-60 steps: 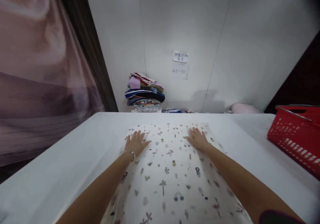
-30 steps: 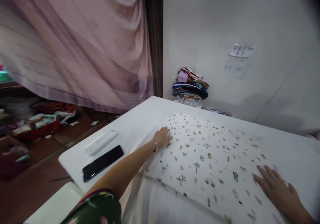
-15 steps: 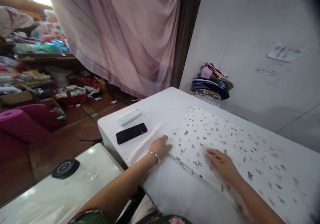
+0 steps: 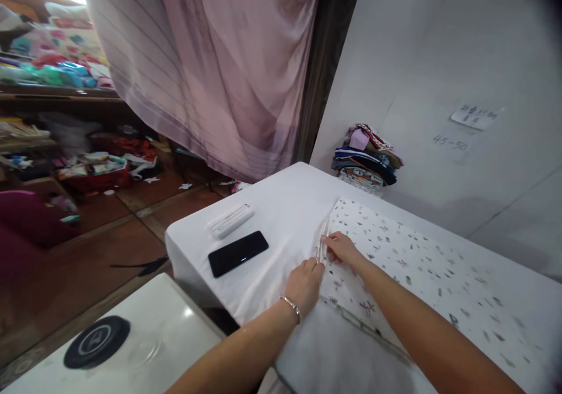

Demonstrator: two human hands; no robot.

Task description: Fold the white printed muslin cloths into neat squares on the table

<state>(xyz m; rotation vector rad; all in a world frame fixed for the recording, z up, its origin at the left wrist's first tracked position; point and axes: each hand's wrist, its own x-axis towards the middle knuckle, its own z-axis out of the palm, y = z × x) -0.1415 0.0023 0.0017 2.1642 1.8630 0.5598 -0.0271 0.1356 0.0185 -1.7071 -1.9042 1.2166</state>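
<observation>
Right hand [image 4: 328, 246] has been shifted leftward, close beside left hand [image 4: 317, 264]. Gathered edge of printed cloth [image 4: 404, 259] is pinched by both; its remainder is spread rightward of them on bench [image 4: 281, 206]. Folds are best kept even, lightly tensioned.

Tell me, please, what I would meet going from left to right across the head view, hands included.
Black round disc, black phone, left hand, right hand at the edge of the printed cloth, upper paper note on the wall.
</observation>
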